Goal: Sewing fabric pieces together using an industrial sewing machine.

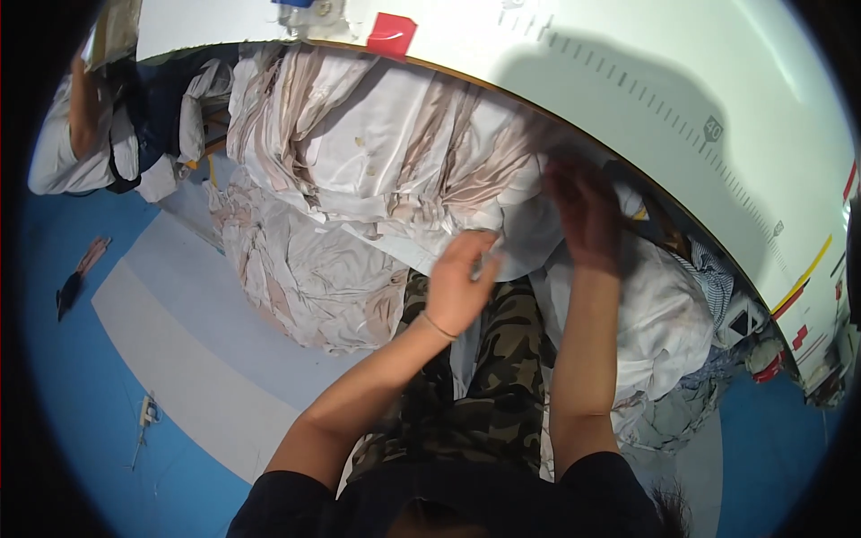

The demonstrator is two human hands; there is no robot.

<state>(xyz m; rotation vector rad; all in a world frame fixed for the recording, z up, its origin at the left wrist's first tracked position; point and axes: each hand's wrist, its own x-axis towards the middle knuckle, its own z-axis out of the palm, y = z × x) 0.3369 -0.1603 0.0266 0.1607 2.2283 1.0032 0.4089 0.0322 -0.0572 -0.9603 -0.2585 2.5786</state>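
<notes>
In front of me a heap of white and pale pink satiny cloth hangs from under the table's edge toward my lap. Over its near edge is my left hand, fingers bent and the thumb standing apart from them; nothing shows between them. Farther right, my right hand is raised by the cloth, just below the table edge. It is in shadow and smeared by motion, so its grip and any contact with the cloth cannot be made out. A smooth white piece of cloth lies between my hands.
A white curved tabletop with ruler marks and a red tag spans the top. Crumpled pale cloth lies left of my legs, more white cloth right. Another person's arm shows far left. Small scissors-like snips lie on the blue floor.
</notes>
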